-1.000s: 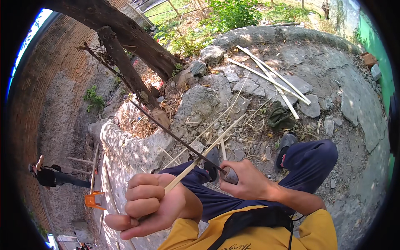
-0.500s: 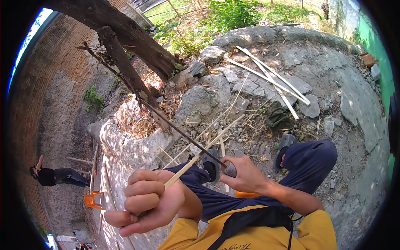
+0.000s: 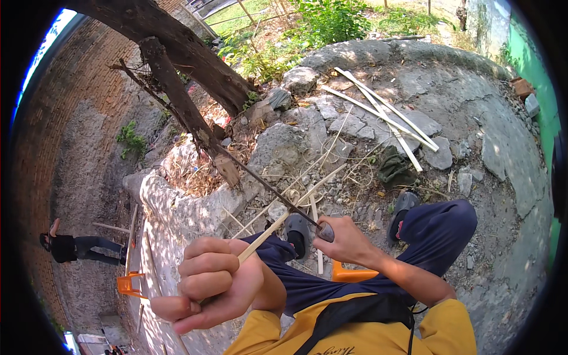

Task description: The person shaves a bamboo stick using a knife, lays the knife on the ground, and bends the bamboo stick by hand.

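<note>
My left hand point(image 3: 210, 284) is closed round a pale bamboo strip point(image 3: 275, 225), which slants up and away to the right. My right hand point(image 3: 349, 239) grips the short, rounded handle of a long, thin, dark-bladed knife point(image 3: 269, 188). The blade runs up and left from that fist and crosses the strip at about its middle, seemingly against it. Its far end reaches in front of the cut wooden stump. Beneath, thin bamboo strips and curly shavings point(image 3: 358, 171) lie on the ground around my shoes.
Long pale strips point(image 3: 384, 112) lie crossed on broken concrete ahead, near a dark cloth point(image 3: 395, 167). A leaning tree trunk point(image 3: 177, 59) rises at left. An orange plastic seat point(image 3: 355, 273) shows beneath me. Another person point(image 3: 83, 247) stands far left near an orange chair point(image 3: 130, 285).
The knife's handle has shifted slightly down, and its blade crosses the strip a little differently. My left hand has barely moved, still holding the strip.
</note>
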The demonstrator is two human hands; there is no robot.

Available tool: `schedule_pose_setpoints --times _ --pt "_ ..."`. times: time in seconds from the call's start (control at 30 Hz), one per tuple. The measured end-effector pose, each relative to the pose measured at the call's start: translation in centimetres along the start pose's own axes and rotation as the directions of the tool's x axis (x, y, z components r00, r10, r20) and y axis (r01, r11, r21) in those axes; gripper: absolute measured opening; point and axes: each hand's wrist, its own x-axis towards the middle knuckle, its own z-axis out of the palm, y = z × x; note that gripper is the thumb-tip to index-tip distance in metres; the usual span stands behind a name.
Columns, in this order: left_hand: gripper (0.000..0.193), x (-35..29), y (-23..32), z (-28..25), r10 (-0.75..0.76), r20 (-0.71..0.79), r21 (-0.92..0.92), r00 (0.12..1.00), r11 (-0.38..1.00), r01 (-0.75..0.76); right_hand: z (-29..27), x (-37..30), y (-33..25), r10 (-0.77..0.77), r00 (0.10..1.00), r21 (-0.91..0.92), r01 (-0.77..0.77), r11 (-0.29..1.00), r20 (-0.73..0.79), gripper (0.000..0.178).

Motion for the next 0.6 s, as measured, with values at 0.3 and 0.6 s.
schedule_pose_setpoints --times 0.3,0.6 --pt "0.039 0.4 0.1 -0.7 0.004 -0.013 -0.067 1.0 0.998 -0.005 0.3 -0.2 -3.3 -0.149 0.988 0.109 0.143 0.984 0.045 0.026" --pt "0.04 0.1 -0.1 -1.0 0.004 0.044 -0.068 0.999 0.998 -0.001 1.2 1.2 1.8 0.013 0.995 -0.02 -0.015 1.0 -0.097 0.029"
